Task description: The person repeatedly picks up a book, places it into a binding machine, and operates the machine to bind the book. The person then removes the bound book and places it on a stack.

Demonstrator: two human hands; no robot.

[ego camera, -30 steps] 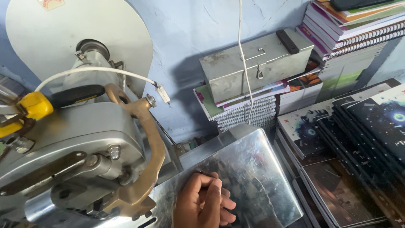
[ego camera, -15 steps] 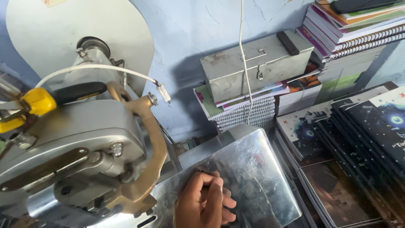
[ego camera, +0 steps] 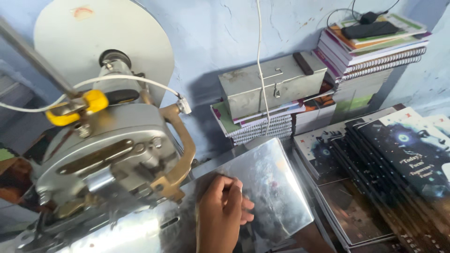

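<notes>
My left hand (ego camera: 224, 212) rests on a shiny metal plate (ego camera: 276, 187), the table of a grey machine. Its fingers are curled in, and I see nothing in them. The machine head (ego camera: 108, 154) stands just left of the hand, with a brass-coloured curved arm (ego camera: 183, 154), a yellow-handled lever (ego camera: 77, 108) and a white cable (ego camera: 136, 80). A large pale disc (ego camera: 93, 33) rises behind it. My right hand is out of view.
A grey metal box (ego camera: 272, 82) sits on spiral notebooks (ego camera: 255, 126) against the blue wall, with a white cord (ego camera: 260, 56) hanging in front. More notebooks (ego camera: 375, 51) are piled at the top right. Dark-covered books (ego camera: 398, 159) lie stacked on the right.
My left hand stays on the metal plate with its fingers curled. The view has only shifted a little.
</notes>
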